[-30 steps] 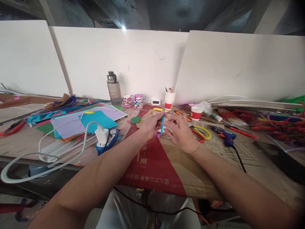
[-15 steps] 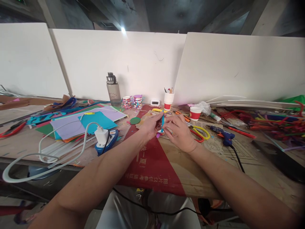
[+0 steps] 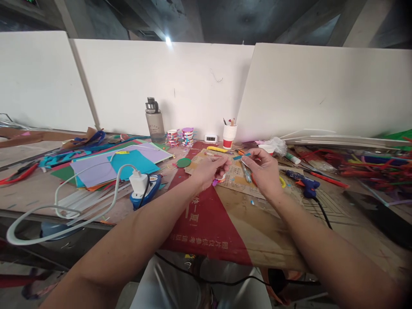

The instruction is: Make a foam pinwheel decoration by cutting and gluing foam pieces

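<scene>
My left hand (image 3: pixel 213 171) is closed, thumb and fingers pinched, above the middle of the table. Its fingers curl round a small decorated paper cup (image 3: pixel 221 180), mostly hidden, with a purple tab showing below. My right hand (image 3: pixel 264 169), apart to the right, pinches a short blue paper strip (image 3: pixel 241 157) that points toward the left hand. Under the right hand lie scissors with a yellow handle (image 3: pixel 283 182), partly covered. Two similar cups wrapped in coloured strips (image 3: pixel 172 138) stand at the back, left of the hands.
Coloured paper sheets (image 3: pixel 93 169) and a blue power strip (image 3: pixel 146 191) with a white cable lie left. A bottle (image 3: pixel 155 122), a clock (image 3: pixel 210 138) and stacked paper cups (image 3: pixel 229 136) stand at the back. A glue gun (image 3: pixel 304 183) and black tablet-like slab (image 3: pixel 376 214) lie right.
My right hand has moved right, away from the left hand, carrying the blue strip. The strip was upright between both hands and now slants nearly flat. My left hand stays about in place.
</scene>
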`<state>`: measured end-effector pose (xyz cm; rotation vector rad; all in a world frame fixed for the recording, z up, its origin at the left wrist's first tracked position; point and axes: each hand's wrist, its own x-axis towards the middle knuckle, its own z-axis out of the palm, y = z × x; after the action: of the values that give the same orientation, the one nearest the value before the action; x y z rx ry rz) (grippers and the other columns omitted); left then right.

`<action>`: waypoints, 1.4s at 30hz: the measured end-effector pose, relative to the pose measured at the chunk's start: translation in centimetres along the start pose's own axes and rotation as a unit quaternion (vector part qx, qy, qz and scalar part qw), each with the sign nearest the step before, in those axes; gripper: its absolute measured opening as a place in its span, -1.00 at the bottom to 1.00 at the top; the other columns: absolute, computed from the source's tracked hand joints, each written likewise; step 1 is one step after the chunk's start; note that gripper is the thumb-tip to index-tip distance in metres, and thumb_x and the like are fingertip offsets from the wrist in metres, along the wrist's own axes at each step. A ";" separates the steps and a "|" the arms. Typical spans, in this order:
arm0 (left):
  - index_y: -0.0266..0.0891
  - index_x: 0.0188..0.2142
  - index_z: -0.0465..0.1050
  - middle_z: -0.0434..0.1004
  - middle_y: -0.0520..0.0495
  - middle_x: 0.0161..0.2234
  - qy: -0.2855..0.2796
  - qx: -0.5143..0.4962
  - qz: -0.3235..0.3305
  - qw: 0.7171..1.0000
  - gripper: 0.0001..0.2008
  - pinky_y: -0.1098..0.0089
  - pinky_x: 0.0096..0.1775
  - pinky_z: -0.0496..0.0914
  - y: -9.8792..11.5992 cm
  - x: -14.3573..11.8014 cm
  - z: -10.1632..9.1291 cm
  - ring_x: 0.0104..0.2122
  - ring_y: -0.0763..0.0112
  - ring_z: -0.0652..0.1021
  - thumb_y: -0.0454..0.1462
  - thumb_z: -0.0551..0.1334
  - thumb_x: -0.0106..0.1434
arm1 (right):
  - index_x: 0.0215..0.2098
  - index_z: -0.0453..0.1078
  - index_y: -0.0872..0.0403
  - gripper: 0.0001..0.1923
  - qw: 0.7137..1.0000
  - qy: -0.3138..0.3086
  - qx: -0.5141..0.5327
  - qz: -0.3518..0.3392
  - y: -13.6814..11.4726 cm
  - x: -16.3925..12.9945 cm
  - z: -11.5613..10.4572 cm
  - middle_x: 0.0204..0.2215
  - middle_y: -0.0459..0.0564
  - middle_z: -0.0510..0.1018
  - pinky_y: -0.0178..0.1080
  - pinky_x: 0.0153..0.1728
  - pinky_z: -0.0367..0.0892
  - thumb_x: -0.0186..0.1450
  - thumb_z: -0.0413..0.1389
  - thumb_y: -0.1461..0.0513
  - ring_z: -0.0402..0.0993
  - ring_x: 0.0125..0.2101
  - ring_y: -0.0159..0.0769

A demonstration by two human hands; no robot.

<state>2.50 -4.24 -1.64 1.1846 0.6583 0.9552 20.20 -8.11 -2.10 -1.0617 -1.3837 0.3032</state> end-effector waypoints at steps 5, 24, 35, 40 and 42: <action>-0.34 -0.38 0.51 0.50 -0.06 -0.50 -0.036 -0.037 -0.049 0.997 -0.58 0.52 -0.59 0.20 -0.2 0.1 0.1 -0.61 0.58 0.42 0.02 0.42 0.09 | -0.34 0.43 0.00 -0.94 0.976 -0.063 -0.094 -0.185 -0.9 -0.9 0.4 -0.25 0.01 0.51 -0.12 -0.15 0.34 0.28 0.18 0.19 0.39 -0.17 -0.18; -0.34 -0.54 0.45 0.37 0.05 -0.68 0.013 0.048 0.024 0.998 -0.70 0.56 -0.61 0.16 0.6 -0.4 0.6 -0.69 0.65 0.34 -0.18 0.46 0.07 | -0.33 0.44 -0.03 -0.96 0.950 -0.100 -0.116 -0.272 -1.3 -1.3 0.6 -0.24 -0.01 0.53 -0.06 -0.08 0.30 0.29 0.21 0.24 0.41 -0.14 -0.16; -0.35 -0.50 0.47 0.48 0.01 -0.60 -0.001 0.082 0.004 0.997 -0.70 0.54 -0.63 0.16 0.5 -0.4 0.7 -0.66 0.62 0.39 -0.15 0.45 0.05 | -0.46 0.46 0.01 -0.76 0.987 -0.082 0.122 0.064 -0.2 -0.6 1.2 -0.51 -0.15 0.42 -0.25 -0.38 0.19 0.08 0.36 0.07 0.25 -0.45 -0.36; -0.32 -0.50 0.45 0.48 0.03 -0.61 -0.017 0.117 -0.013 0.993 -0.76 0.56 -0.64 0.15 1.0 -0.6 0.6 -0.67 0.63 0.38 -0.20 0.41 0.09 | -0.53 0.47 0.01 -0.68 0.964 -0.070 0.206 0.151 -0.6 -0.5 1.4 -0.56 -0.16 0.45 -0.26 -0.37 0.21 -0.11 0.44 0.06 0.27 -0.48 -0.39; -0.32 -0.50 0.44 0.47 0.04 -0.62 -0.016 0.137 -0.014 0.990 -0.78 0.57 -0.63 0.16 1.3 -0.8 0.5 -0.68 0.63 0.38 -0.22 0.39 0.11 | -0.55 0.47 0.01 -0.65 0.957 -0.067 0.226 0.171 -0.9 -0.6 1.5 -0.57 -0.17 0.44 -0.25 -0.37 0.22 -0.15 0.46 0.04 0.27 -0.50 -0.40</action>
<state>2.24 -5.04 -0.32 1.4254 0.7963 0.8368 18.34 -8.38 -2.07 -0.8990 -1.1653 0.9162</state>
